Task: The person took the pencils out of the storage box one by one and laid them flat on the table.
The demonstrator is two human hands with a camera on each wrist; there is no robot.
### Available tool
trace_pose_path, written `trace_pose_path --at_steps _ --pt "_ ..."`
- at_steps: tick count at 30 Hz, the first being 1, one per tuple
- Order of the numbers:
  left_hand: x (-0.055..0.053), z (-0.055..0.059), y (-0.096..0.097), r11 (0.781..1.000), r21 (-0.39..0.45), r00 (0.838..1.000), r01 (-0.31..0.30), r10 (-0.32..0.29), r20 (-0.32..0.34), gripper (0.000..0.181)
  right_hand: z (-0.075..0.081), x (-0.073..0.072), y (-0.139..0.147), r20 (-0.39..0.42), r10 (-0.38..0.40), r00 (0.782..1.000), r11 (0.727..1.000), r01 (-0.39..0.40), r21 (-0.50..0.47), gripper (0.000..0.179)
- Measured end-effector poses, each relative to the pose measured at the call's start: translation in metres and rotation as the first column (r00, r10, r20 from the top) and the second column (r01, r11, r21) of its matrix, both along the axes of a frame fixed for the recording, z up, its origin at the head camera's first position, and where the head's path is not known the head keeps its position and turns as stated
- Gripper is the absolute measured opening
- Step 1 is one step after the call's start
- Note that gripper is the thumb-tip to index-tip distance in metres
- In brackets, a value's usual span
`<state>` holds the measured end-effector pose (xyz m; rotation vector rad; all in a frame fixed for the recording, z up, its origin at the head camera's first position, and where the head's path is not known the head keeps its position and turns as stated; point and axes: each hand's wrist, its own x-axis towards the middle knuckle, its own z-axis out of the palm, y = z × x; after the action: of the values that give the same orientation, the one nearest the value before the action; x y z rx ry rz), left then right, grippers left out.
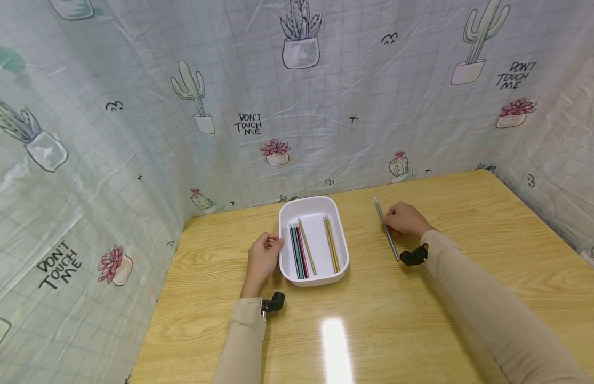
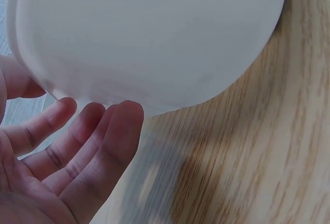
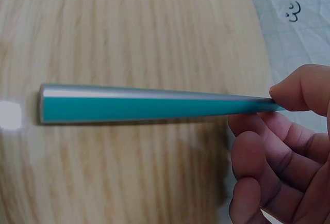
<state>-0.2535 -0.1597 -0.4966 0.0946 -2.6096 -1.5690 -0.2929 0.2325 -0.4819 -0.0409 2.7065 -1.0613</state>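
A white rectangular plastic tray [image 1: 312, 282] stands on the table, its wall filling the top of the left wrist view. At its left rim my left hand [image 1: 264, 256] grips the edge, with the thumb over the rim and fingers [image 2: 121, 131] against the outer wall. Teal and red pencils [image 1: 299, 250] lie side by side along the tray's left part. One gold pencil [image 1: 307, 248] slants beside them, and gold pencils [image 1: 331, 245] lie at the right. To the right of the tray, my right hand [image 1: 404, 220] pinches a teal and silver pencil [image 3: 144, 105] between thumb and fingertips.
The wood-grain table [image 1: 374, 320] carries a bright glare patch in front of the tray. A patterned sheet [image 1: 326, 106] with cactus prints hangs behind and at both sides. Black wrist cameras [image 1: 414, 256] sit on both wrists.
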Motion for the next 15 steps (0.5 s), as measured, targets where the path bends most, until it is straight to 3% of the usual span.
trace_pose_path --at_steps 15 --pt "-0.0014 0.0009 -0.0005 1.0 0.001 1.0 0.01 -0.01 -0.002 0.023 -0.0069 0.0016 0.0101 0.018 -0.004 1.0 1.0 0.003 0.014 0.031"
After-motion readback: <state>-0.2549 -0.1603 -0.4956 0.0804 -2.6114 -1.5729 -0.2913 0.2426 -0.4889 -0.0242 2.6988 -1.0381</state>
